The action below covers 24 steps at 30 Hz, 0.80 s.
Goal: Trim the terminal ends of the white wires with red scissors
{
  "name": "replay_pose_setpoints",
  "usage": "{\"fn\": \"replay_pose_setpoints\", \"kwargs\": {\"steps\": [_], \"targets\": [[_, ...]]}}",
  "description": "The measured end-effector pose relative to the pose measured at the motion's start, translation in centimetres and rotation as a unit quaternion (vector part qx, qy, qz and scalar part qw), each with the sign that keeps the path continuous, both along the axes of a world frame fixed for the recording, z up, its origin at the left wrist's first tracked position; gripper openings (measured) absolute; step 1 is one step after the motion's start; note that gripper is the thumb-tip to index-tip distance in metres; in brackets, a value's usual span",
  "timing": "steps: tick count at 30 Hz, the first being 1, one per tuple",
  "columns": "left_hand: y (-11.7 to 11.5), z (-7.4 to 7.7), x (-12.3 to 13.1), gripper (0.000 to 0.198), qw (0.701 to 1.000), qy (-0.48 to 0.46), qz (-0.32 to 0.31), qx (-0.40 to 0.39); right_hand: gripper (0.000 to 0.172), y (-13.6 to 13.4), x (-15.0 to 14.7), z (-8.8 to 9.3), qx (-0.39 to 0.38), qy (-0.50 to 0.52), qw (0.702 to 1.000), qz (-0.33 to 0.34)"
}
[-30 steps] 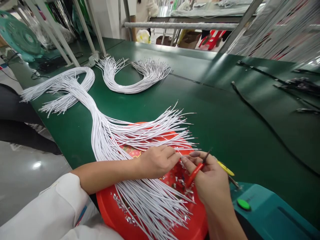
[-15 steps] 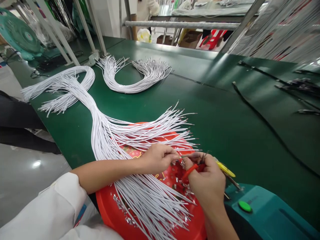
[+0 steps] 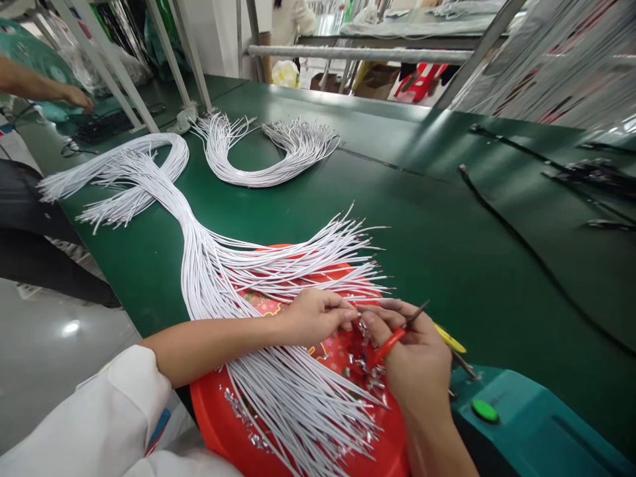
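My left hand [image 3: 315,318] is closed in a pinch over the red tray [image 3: 206,407], its fingertips on what looks like the end of a white wire. Right against them are the fingertips of my right hand [image 3: 420,351]. That hand holds small red-handled scissors [image 3: 389,345], whose dark blades point up and away past the fingers. Long white wires [image 3: 298,381] fan across the tray above and below my left forearm. Small shiny metal terminals [image 3: 375,379] lie in the tray beneath my hands; whether my fingers hold one is too small to tell.
A yellow-handled tool [image 3: 451,338] and a teal machine [image 3: 536,414] with a green button are at my right. More wire bundles [image 3: 268,175] lie on the green table [image 3: 422,218], with black cables [image 3: 521,245] on the right. Another person's hand [image 3: 77,98] is near the fan [image 3: 34,59].
My right hand has turned slightly, and the scissors' blades now stick out more plainly. At the far left, another person's arm has come into view by the fan.
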<state>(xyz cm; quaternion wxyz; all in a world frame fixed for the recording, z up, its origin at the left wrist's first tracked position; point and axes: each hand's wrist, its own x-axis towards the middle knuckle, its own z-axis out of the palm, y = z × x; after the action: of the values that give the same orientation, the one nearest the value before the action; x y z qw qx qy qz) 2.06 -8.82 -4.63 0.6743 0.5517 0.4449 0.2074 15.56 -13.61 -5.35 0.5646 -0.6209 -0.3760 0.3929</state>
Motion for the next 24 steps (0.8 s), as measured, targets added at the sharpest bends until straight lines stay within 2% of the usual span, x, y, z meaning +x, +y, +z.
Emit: {"fn": "replay_pose_setpoints", "kwargs": {"steps": [3,5,8,9,11,13,16,18,20,22,24], "targets": [[0.0,-0.1,-0.2,0.02,0.999,0.022,-0.016,0.036,0.031,0.0,-0.1,0.1,0.021,-0.033,0.997,-0.06],[0.3,0.3,-0.6,0.024,0.989,0.064,-0.038,0.131,0.03,0.1,0.1,0.2,0.041,-0.039,0.99,-0.129],[1.2,1.5,-1.6,0.024,0.928,0.154,-0.121,0.317,0.034,0.3,0.4,0.3,0.053,-0.002,0.977,-0.208],[1.6,1.9,-2.0,0.024,0.909,0.177,-0.147,0.348,0.035,0.4,0.5,0.3,0.052,0.011,0.974,-0.221],[2.2,2.4,-2.5,0.022,0.888,0.202,-0.183,0.369,0.036,0.6,0.6,0.2,0.055,0.021,0.97,-0.234],[2.7,2.3,-2.8,0.021,0.881,0.207,-0.177,0.387,0.036,0.8,0.8,0.1,0.064,0.015,0.969,-0.24],[3.0,1.7,-2.7,0.023,0.861,0.224,-0.099,0.446,0.035,1.0,1.1,0.2,0.089,0.014,0.96,-0.266],[3.1,1.1,-2.4,0.025,0.832,0.259,-0.044,0.488,0.035,1.0,1.3,0.6,0.116,0.022,0.949,-0.293],[3.3,0.7,-2.3,0.028,0.796,0.308,-0.019,0.521,0.034,1.0,1.5,1.1,0.147,0.029,0.938,-0.312],[3.6,0.4,-2.2,0.026,0.762,0.364,-0.042,0.533,0.031,0.8,1.5,1.8,0.168,0.037,0.934,-0.312],[3.7,0.2,-2.1,0.022,0.737,0.404,-0.096,0.533,0.028,0.5,1.6,2.6,0.183,0.036,0.931,-0.315]]}}
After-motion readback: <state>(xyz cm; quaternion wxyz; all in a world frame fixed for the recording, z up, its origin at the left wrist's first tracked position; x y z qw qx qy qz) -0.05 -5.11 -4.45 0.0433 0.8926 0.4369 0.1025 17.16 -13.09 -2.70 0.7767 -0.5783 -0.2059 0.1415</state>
